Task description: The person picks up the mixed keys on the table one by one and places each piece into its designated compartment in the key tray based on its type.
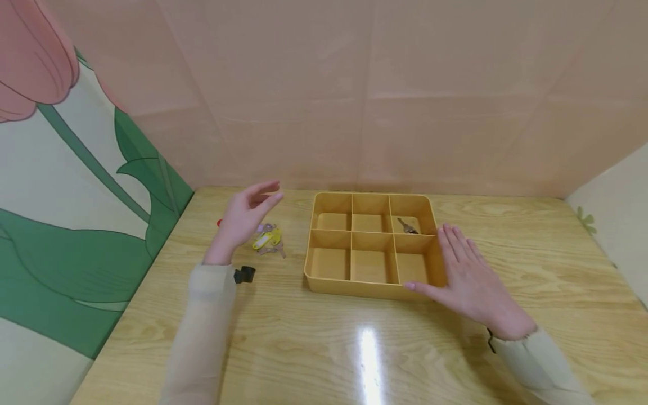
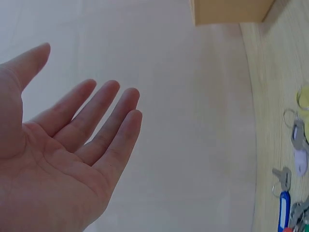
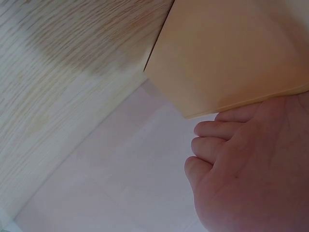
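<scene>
My left hand is raised over the left part of the table, fingers loosely bent and nothing in them. Under and beside it lie keys with yellow tags. The left wrist view also shows a key with a blue tag and one with a lilac tag. A yellow-orange divided box stands mid-table, and a key lies in its back right compartment. My right hand rests against the box's right side with straight fingers, its thumb by the front rim.
A small black object lies by the left sleeve. A bit of something red shows behind the left hand. Behind the wooden table rises a pinkish covered wall; a flower-print panel borders the left side.
</scene>
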Tool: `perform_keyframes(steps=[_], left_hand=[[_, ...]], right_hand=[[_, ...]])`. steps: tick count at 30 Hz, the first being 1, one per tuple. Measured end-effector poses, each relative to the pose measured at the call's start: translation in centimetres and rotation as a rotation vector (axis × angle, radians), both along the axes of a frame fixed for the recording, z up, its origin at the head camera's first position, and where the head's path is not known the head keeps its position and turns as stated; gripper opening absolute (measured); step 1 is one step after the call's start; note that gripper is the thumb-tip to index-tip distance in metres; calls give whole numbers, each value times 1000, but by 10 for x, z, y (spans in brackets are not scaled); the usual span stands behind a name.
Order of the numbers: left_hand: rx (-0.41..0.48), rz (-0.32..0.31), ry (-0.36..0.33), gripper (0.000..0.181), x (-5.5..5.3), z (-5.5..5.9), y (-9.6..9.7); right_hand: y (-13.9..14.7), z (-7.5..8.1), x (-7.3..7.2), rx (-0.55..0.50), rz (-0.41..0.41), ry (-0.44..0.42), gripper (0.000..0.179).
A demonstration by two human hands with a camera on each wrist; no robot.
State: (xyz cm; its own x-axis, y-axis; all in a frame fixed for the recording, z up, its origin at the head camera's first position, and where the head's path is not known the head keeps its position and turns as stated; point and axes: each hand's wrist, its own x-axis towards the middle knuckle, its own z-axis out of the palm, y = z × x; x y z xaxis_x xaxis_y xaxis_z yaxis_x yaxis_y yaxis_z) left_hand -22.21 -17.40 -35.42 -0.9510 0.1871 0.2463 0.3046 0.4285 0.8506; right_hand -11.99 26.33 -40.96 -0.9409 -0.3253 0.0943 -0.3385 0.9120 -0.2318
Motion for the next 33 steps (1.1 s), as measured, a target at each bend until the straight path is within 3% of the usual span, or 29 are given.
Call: perform_keyframes(steps=[6,14,27,33], left_hand=[[-11,25,17,55,3,-1,-10],[-54,42,-24,58,5,-8,-18],[-114,58,-67,53,3,-33,-30],[-141,94,-114,48,2,-42,-35]], right_hand=[[0,0,1,-4,-2,-3,121],[0,1,1,-6,1,2,121],[-1,2,0,-5,5,7,120],[-1,3,1,0,-14,-20,121]])
